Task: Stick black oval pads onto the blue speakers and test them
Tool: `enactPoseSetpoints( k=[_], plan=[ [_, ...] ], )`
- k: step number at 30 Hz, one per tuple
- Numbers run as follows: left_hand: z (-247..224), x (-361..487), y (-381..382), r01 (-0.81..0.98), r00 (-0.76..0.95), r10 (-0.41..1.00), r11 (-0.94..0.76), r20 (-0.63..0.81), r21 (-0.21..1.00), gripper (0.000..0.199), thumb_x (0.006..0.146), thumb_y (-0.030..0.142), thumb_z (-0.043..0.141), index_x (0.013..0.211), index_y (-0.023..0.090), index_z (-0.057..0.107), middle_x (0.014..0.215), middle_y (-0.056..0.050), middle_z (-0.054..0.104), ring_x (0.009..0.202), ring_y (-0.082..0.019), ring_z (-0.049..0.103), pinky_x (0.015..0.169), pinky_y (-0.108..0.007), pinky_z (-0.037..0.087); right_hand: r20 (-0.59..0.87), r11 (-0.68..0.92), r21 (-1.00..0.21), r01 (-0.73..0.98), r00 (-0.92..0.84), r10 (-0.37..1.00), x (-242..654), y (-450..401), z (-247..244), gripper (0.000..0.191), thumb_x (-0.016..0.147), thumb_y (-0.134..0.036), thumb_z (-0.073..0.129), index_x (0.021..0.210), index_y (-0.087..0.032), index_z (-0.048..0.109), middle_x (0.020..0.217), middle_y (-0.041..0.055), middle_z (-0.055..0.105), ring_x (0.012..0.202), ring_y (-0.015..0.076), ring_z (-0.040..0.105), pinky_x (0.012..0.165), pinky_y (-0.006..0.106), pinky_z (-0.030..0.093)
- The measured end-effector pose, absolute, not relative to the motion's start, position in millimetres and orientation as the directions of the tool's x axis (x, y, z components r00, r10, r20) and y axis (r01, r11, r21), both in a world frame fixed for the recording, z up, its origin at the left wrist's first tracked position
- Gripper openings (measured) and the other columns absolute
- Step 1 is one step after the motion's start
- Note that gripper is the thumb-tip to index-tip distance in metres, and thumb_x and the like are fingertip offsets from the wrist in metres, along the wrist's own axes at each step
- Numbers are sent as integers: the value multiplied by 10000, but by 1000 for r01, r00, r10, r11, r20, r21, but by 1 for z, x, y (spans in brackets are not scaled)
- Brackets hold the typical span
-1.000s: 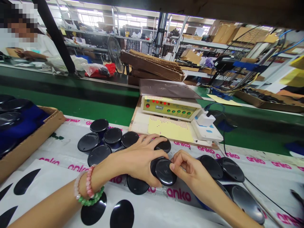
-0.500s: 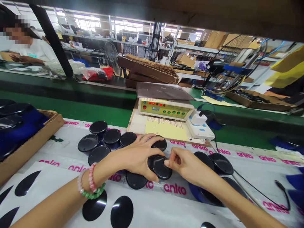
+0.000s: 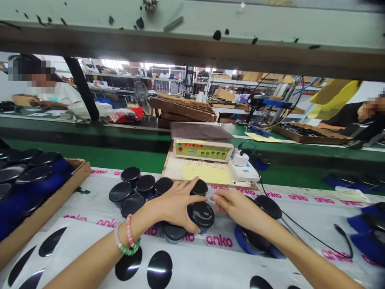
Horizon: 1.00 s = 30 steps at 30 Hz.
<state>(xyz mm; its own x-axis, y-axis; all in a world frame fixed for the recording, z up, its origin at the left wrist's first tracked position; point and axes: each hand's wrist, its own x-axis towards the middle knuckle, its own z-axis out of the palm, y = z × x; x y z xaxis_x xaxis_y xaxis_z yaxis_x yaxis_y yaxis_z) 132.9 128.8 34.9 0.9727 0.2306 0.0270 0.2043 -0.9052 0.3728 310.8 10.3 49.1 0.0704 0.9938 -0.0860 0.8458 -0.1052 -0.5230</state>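
My left hand [image 3: 174, 206] lies over a group of glossy black round discs, its fingers reaching a disc [image 3: 199, 187] and its thumb curving around the side of a raised disc [image 3: 203, 214]. My right hand [image 3: 237, 207] is just right of that raised disc, fingertips apart from it and holding nothing. Another black disc [image 3: 268, 206] lies beyond my right hand, with a blue-edged piece [image 3: 243, 241] under my right wrist. Several more discs [image 3: 132, 204] sit left of my left hand, some with blue undersides.
A green-panelled tester with red lights [image 3: 203, 149] stands behind the discs, on a yellow sheet [image 3: 204, 172]. A cardboard tray [image 3: 45, 200] holds discs on blue foam. A black cable [image 3: 313, 228] crosses the anko-printed white sheet [image 3: 219, 241]. A co-worker [image 3: 57, 94] works beyond the green conveyor.
My right hand has let go of the raised disc and moved slightly right. The view has tilted upward, bringing a pale overhead beam into the top of the picture.
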Motion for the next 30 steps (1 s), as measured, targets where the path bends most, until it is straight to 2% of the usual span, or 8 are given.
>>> enactPoseSetpoints(
  k=[4,8,11,15,19,23,27,30],
  plan=[
    [45,128,123,240,967,253,-901,-14,362,835,581,622,731,1325,355,461,1556,-95,111,1374,-455,131,1045,-630,205,-18,-60,-445,893,58,998,314,-9,54,290,917,-269,384,957,-194,662,933,97,703,873,252,636,762,367,463],
    [71,127,98,230,969,246,-913,5,338,767,698,652,636,1354,315,423,1548,-134,127,1386,-432,107,1038,-641,220,68,-132,-322,937,162,984,342,-27,62,409,870,-317,482,1232,-143,558,1267,185,557,1192,365,455,960,520,338],
    [83,132,69,136,988,152,-947,32,292,602,797,543,607,1311,261,470,1503,-131,281,1368,-391,213,1049,-599,259,18,-146,-268,952,156,988,362,-32,62,506,763,-360,627,1201,-110,592,1224,220,573,1151,420,476,938,559,345],
    [70,144,40,36,997,50,-976,62,216,471,820,417,629,1214,171,551,1361,-141,485,1259,-377,388,1013,-543,338,-11,-86,-262,961,86,996,375,-27,58,434,797,-335,594,1183,-136,607,1117,177,623,1052,361,558,902,493,395],
    [49,158,33,64,993,82,-975,79,213,427,830,369,621,1188,145,555,1218,-131,592,1125,-327,501,959,-475,384,7,13,-323,946,-11,1000,379,-19,55,434,845,-279,530,1276,-226,526,1194,107,567,1092,273,539,923,394,396],
    [43,173,28,138,985,155,-969,71,203,339,846,378,590,1081,135,602,1055,-106,655,995,-295,556,917,-441,401,10,61,-414,908,-63,998,379,-8,48,444,770,-189,562,1214,-203,562,1180,108,544,1012,257,575,893,380,412],
    [51,176,22,159,983,173,-971,61,180,286,863,375,559,1015,146,641,1055,-108,659,1019,-310,551,914,-451,406,88,87,-541,837,-46,995,379,-6,49,480,653,-103,587,1129,-161,554,1103,96,547,1032,249,535,919,385,392],
    [58,172,28,260,958,276,-949,72,178,341,868,366,556,1107,132,618,1154,-132,630,1117,-339,513,962,-481,379,141,126,-669,732,-42,989,380,-15,55,479,644,-100,582,1110,-186,512,1076,50,546,998,208,529,897,353,416]
  ],
)
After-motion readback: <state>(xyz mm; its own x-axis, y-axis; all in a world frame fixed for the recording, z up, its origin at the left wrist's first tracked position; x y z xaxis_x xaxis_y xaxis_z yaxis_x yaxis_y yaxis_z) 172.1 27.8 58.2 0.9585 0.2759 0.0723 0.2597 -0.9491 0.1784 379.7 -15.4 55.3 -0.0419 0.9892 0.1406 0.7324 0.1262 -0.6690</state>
